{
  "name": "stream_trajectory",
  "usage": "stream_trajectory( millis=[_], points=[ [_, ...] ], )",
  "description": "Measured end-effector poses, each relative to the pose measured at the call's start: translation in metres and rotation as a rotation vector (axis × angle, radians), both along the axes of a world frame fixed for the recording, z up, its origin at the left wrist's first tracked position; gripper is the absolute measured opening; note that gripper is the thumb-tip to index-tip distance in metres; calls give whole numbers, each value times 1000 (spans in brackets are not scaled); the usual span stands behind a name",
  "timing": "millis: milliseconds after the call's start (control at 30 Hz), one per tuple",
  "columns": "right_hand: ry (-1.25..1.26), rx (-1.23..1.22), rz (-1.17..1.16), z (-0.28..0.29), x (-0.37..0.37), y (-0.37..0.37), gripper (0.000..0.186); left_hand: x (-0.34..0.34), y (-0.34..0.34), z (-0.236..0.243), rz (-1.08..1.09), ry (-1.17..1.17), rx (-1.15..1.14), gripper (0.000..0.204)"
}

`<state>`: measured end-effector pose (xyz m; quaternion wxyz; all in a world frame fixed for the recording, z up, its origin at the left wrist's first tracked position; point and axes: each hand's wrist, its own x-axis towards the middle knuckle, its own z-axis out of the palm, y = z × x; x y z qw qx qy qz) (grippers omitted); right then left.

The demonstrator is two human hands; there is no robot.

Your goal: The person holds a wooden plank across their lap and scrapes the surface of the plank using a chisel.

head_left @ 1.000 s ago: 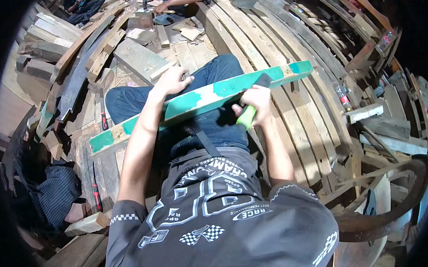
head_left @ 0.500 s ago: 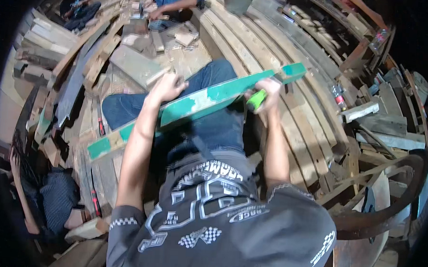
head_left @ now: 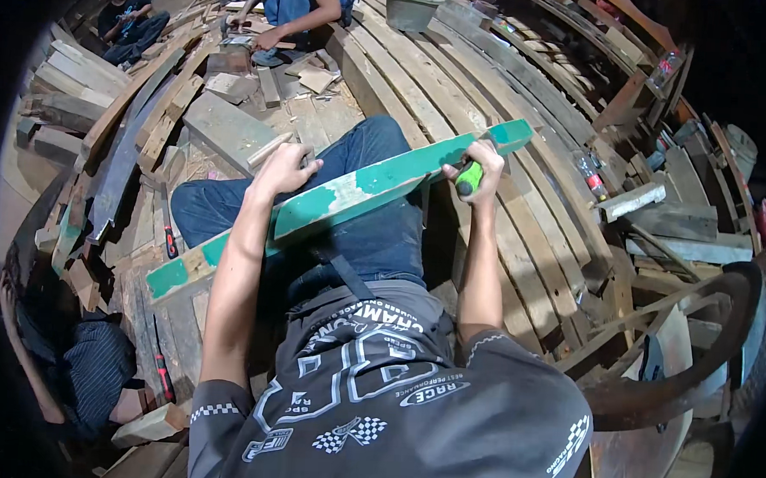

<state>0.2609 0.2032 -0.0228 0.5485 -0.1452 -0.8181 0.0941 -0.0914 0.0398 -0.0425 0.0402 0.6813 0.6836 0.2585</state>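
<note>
Across my lap slants a long plank (head_left: 342,190) with worn green paint and bare pale patches, its right end farther away and raised. My right hand (head_left: 480,171) is closed round a tool with a bright green and black handle (head_left: 468,179), close to the plank's right part; the tool's working end is hidden. My left hand (head_left: 285,166) is curled shut at the plank's far edge, left of its middle. What its fingers hold, if anything, I cannot make out. My left forearm crosses over the plank.
Long beams (head_left: 457,97) run along my right. Two red-and-black handled tools, one a slim tool (head_left: 163,375), lie at left. A curved dark wooden piece (head_left: 693,381) stands lower right. Two people sit ahead, one with a bucket (head_left: 412,10) nearby. A bottle (head_left: 589,175) lies right.
The whole view has shifted a little, and the plank and both hands appear slightly lower and to the left. Both hands keep their closed shape, the right one still on the green-handled tool.
</note>
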Motion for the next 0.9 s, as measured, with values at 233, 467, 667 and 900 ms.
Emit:
stream_trajectory(
  millis=[233,467,667,900],
  points=[
    [-144,188,244,-4,-14,-37,38,6,-7,11,78,-80,-149,38],
    [-142,73,205,-1,-27,-31,36,1,0,-5,-25,38,123,33],
    [-132,127,94,-10,-10,-12,39,13,-8,19,100,-107,-196,36],
    [-411,202,318,-7,-27,-40,37,6,-5,0,19,26,27,31]
  ],
)
